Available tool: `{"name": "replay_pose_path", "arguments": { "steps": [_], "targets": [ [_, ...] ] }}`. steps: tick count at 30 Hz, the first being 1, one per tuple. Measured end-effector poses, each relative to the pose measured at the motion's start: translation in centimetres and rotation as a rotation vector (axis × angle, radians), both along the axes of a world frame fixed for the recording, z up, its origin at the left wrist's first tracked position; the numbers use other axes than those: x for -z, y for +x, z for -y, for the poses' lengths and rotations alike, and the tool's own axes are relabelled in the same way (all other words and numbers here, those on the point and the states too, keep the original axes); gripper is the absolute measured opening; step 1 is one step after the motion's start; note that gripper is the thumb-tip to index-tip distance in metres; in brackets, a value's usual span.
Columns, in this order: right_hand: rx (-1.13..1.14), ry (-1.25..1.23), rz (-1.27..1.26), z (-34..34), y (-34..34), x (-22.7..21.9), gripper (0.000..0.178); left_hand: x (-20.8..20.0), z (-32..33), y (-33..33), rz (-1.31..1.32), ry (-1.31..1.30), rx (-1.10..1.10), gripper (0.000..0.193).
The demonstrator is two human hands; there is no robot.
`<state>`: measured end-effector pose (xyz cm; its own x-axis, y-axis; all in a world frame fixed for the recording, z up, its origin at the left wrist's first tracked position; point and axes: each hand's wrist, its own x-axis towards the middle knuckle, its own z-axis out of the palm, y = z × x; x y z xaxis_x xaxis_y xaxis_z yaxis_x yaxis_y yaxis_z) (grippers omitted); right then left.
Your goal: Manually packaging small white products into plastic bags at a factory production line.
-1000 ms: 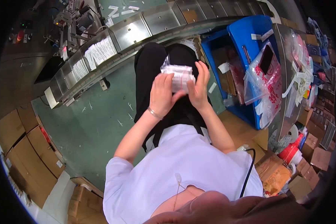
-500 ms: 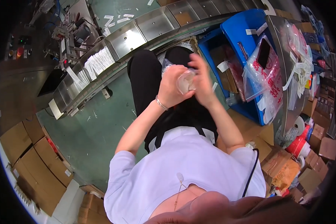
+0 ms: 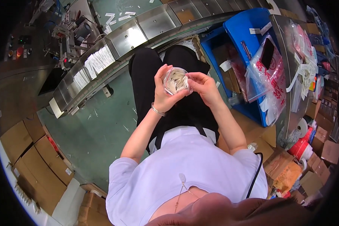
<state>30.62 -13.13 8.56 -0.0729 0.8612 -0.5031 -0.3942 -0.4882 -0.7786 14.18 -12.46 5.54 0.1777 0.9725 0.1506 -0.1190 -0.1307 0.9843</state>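
A clear plastic tub full of thin pale sticks is held over my lap, its open top facing up. My left hand wraps round its left and near side, thumb along the near edge. My right hand is closed at the tub's right rim, with bent fingertips against the edge and the sticks. Whether those fingertips also pinch a stick cannot be made out.
A metal conveyor with compartments runs beyond my knees, some holding white paper packets. At right stand blue bins with plastic bags and a phone. Machinery is far left; cardboard boxes stand at lower left.
The tub has turned from lying tilted between both hands to upright, and its sticks now show. My right hand has come down from a blurred, raised position to the rim.
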Motion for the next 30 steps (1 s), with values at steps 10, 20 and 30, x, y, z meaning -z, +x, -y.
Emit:
{"name": "replay_pose_path", "arguments": {
  "steps": [10,20,30],
  "targets": [
    [-0.007,0.147,0.266,1.0,-1.1,-0.1,0.007,-2.9,1.5,0.4,-0.279,-0.323,-0.083,0.077],
    [0.026,0.189,0.262,0.5,-1.0,-0.8,0.009,-2.7,1.6,0.7,0.023,-0.44,-0.168,0.069],
    [0.069,0.18,0.142,0.8,-0.4,0.0,0.009,-2.1,2.5,0.3,-0.474,-0.075,-0.339,0.048]
  ]
}}
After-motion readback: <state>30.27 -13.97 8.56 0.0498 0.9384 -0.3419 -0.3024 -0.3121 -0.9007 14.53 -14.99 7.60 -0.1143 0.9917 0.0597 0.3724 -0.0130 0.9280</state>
